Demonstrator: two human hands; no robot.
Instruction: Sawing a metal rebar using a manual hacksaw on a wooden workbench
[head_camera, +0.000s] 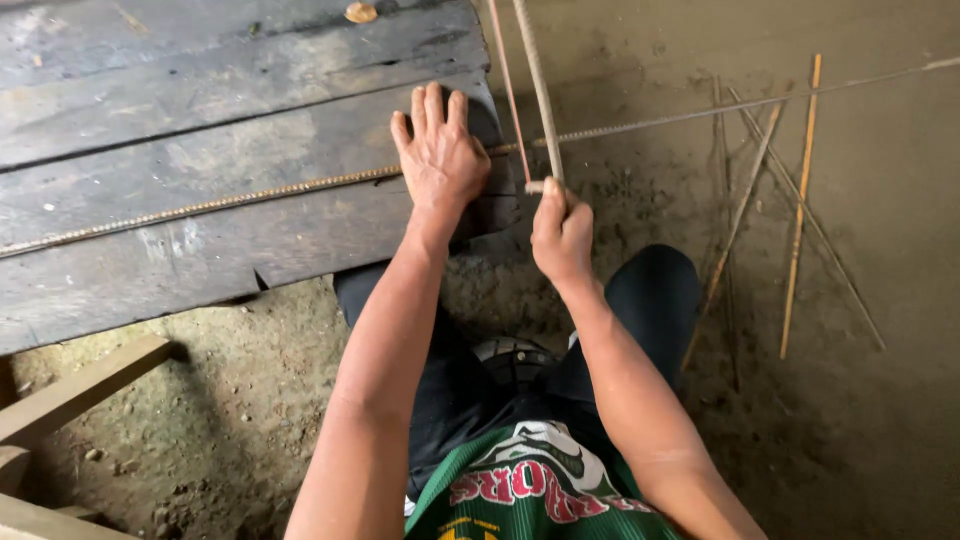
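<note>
Dirt floor, plank bench | left hand flat on rebar | right hand fingers gripping bar

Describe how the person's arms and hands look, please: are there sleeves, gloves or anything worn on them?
Both arms are bare along all that shows, with no sleeves in view. The left hand and the right hand wear no gloves, and no watch, ring or bracelet shows. The arms are lean. Below them shows a green shirt with a printed design and dark trousers.
</note>
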